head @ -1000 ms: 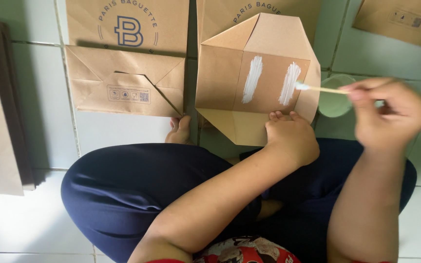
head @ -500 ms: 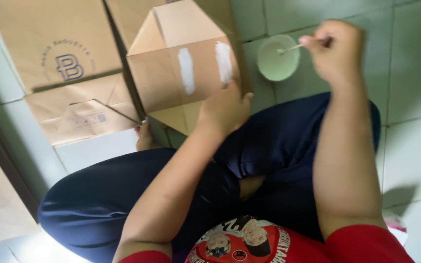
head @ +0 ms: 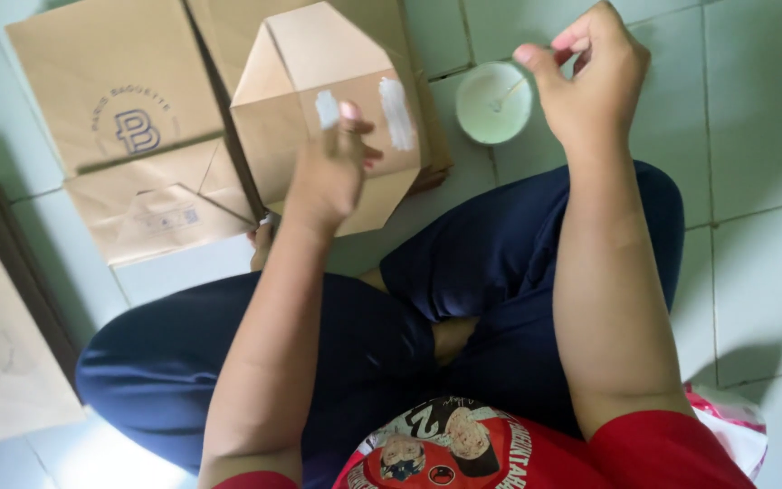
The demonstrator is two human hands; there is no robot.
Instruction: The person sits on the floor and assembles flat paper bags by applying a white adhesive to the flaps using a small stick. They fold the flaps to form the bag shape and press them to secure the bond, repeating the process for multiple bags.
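Brown paper bag with folded hexagonal bottom and two white glue stripes (head: 337,127): lies on the pale tiled floor (head: 762,118) ahead of the crossed legs, the left hand (head: 329,172) resting on it, fingers loosely spread, gripping nothing. Round pale-green glue dish (head: 493,101): just right of the bag, a thin stick (head: 507,94) lying in it; right hand (head: 590,77) above the dish's right edge, fingers half-curled, empty. Flat brown paper bags (head: 110,118): stacked left of the bag.

Flat brown paper bags (head: 115,109) on pale green floor tiles (head: 762,118)
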